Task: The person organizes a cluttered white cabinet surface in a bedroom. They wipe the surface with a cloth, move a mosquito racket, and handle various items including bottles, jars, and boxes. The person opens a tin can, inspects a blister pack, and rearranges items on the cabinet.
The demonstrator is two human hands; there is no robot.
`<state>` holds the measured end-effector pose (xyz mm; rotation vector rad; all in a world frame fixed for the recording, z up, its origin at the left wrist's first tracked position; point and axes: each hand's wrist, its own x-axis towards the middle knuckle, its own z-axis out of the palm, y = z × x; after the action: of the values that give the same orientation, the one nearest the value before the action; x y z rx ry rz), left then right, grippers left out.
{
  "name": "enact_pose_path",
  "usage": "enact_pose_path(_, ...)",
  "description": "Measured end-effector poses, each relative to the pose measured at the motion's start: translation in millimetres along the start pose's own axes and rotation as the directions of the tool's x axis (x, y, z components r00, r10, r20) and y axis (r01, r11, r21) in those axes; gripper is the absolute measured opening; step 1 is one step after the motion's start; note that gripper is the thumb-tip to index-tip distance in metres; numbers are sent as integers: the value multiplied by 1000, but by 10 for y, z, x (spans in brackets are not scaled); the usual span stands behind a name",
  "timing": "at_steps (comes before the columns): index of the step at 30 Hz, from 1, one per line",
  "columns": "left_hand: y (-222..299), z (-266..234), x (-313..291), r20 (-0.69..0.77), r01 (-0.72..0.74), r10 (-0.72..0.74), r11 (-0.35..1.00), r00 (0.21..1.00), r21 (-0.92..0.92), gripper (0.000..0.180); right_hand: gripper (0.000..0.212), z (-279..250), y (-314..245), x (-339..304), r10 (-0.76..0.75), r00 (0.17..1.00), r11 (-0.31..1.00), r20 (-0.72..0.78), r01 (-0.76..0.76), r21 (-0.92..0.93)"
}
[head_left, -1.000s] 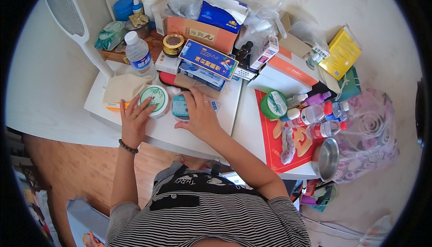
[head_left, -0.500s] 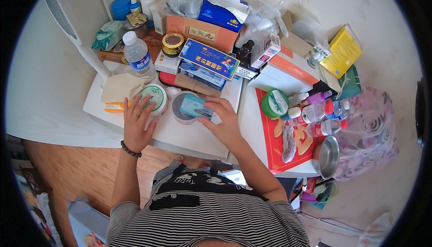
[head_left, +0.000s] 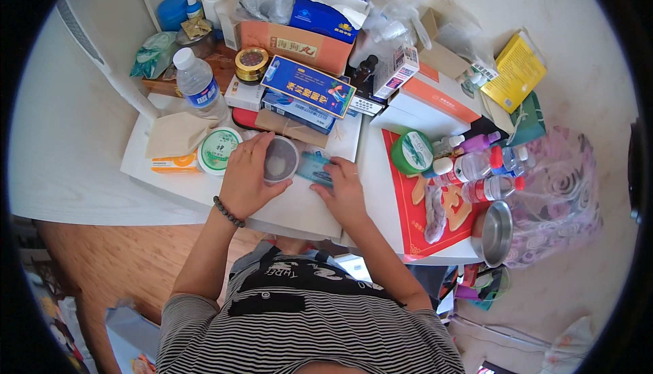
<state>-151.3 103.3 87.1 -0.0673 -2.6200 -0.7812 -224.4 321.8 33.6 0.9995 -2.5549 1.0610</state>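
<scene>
A round clear plastic tub [head_left: 277,164] with something pale at its bottom stands on the white tabletop. My left hand [head_left: 246,178] is wrapped round its left side, thumb at the front rim. Just right of the tub lies a flat teal, partly see-through packet [head_left: 313,168]. My right hand [head_left: 345,193] grips the packet's right end between thumb and fingers; part of the packet is hidden under them. Left of my left hand sits a round white container with a green-patterned lid [head_left: 219,151], beside an orange and white box [head_left: 175,165].
Behind stand a water bottle [head_left: 199,83], a gold-rimmed jar [head_left: 252,65] and stacked blue boxes [head_left: 309,86]. To the right, a red sheet [head_left: 416,219] bears a green tub [head_left: 412,152], several small bottles [head_left: 476,168] and a metal bowl [head_left: 497,234].
My left hand has left the green-lidded container and moved right to hold the clear tub. My right hand has shifted the teal packet from above the tub to its right side.
</scene>
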Motion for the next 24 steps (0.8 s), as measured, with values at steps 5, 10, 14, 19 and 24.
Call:
enact_pose_path(5,170,-120,-71,-67,4,-14,988,998,-156,87,73,-136,-143,27,-104,990,992,94,97,84)
enact_pose_path(10,489,-207,-310,184,99,-21,900,983,-425,96,93,-360,-512,68,-93,909,850,407,-140,508)
enact_pose_path(14,365,-266,-519,522,399,6,639,853,-658,68,93,-637,-471,-76,-228,725,807,650,-233,542)
enact_pose_path(19,527,-89,-691,524,446,-64,617,849,-648,44,92,-743,-416,-275,-266,569,787,779,-339,516)
enact_pose_path(24,639,-191,-617,561,456,-89,692,823,-559,31,87,-820,-535,-321,-290,598,817,747,-251,519)
